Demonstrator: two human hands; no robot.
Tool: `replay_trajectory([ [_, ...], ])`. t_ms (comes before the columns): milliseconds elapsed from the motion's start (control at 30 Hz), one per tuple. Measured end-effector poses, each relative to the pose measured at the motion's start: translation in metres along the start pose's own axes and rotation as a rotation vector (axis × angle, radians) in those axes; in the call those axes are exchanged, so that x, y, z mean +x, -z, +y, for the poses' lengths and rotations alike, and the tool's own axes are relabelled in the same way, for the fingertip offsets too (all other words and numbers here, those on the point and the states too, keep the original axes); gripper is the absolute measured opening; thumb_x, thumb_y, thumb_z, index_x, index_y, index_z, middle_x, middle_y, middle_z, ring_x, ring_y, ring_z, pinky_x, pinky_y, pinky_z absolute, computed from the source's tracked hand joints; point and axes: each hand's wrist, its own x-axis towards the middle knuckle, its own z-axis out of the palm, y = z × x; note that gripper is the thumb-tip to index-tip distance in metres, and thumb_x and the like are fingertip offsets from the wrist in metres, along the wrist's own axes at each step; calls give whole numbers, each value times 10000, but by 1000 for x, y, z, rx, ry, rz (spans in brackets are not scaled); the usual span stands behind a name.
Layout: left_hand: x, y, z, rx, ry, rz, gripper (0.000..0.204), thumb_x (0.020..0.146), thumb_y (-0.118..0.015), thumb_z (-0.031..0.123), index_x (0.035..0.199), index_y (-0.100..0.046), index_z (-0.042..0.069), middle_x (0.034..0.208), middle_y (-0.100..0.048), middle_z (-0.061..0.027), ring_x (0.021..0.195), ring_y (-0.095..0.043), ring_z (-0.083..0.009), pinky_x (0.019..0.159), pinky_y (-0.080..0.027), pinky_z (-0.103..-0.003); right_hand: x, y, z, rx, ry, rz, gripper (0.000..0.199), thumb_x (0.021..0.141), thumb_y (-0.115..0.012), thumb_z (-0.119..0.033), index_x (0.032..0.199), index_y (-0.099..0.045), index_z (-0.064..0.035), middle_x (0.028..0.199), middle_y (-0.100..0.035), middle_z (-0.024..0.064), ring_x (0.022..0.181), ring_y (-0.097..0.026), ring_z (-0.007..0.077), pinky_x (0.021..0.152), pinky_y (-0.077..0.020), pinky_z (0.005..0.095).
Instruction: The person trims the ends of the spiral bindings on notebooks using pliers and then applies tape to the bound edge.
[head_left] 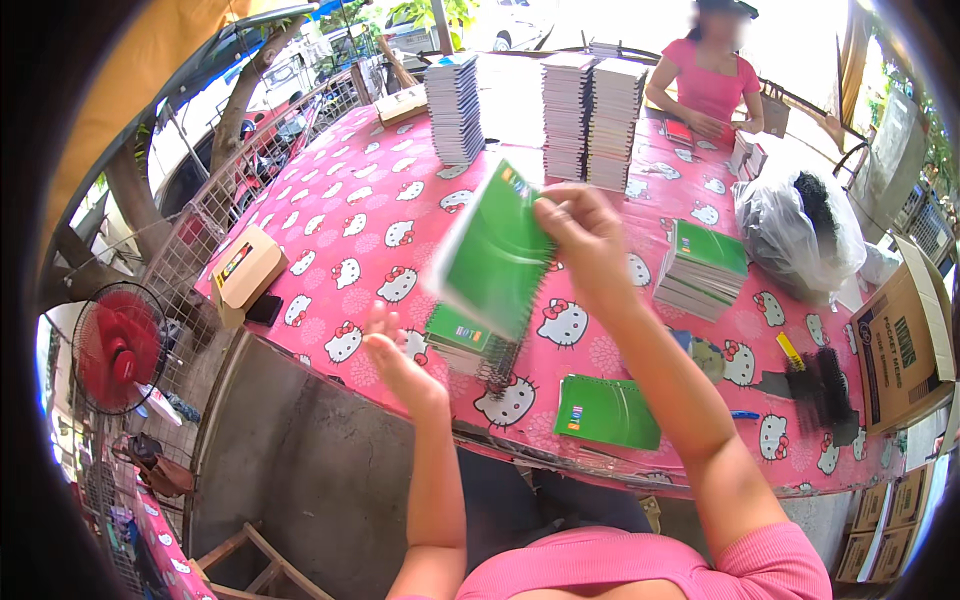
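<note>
Pinched in my right hand [580,230] is a green spiral notebook [490,250], held up tilted by its spiral edge above the table. Beneath it stands a short stack of green notebooks [457,335], partly hidden by the raised one. My left hand [402,365] is beside that stack, its fingers spread and palm turned toward the notebooks, holding nothing. Close to the table's front edge a green notebook [608,412] lies flat. Farther right is another stack of green notebooks [700,265].
Tall notebook stacks [455,110] stand along the back of the pink patterned tablecloth [330,270]. At right are a plastic bag [800,235], black spiral wires [825,395] and a cardboard box [900,345]. A small open box [250,268] sits left. Across the table is another person [710,80].
</note>
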Motion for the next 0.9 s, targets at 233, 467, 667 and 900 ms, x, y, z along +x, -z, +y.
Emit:
replay_trajectory([
  [233, -3, -30, -41, -89, 141, 80, 509, 1013, -359, 484, 963, -522, 4, 888, -558, -86, 824, -536, -145, 747, -455, -301, 14, 14, 132, -613, 355, 100, 127, 898, -562, -100, 954, -629, -7, 799, -619, 88, 723, -578, 170, 676, -471, 320],
  [467, -1, -26, -43, 103, 47, 80, 495, 1014, -363, 464, 941, -522, 2, 941, -587, -110, 863, -563, -160, 755, -460, -317, 19, 10, 126, -718, 318, 152, 245, 930, -574, -228, 1044, -598, -12, 939, -607, 142, 869, -564, 277, 798, -451, 366],
  [667, -4, 23, 14, 21, -9, 91, 372, 1018, -380, 378, 1136, -461, 35, 1111, -586, -116, 969, -573, -196, 818, -448, -346, -101, 122, 5, -1051, -75, 34, 528, 810, -728, -308, 1176, -541, 24, 1081, -570, 176, 942, -573, 288, 851, -461, 378],
  [900, -93, -36, 71, -151, 186, -581, 258, 934, -546, 89, 1164, -472, -3, 1112, -587, -128, 982, -595, -199, 856, -477, -316, -209, 143, 35, -718, -474, 330, 360, 818, -747, -159, 1089, -571, 0, 899, -643, 37, 772, -577, 90, 693, -476, 247],
])
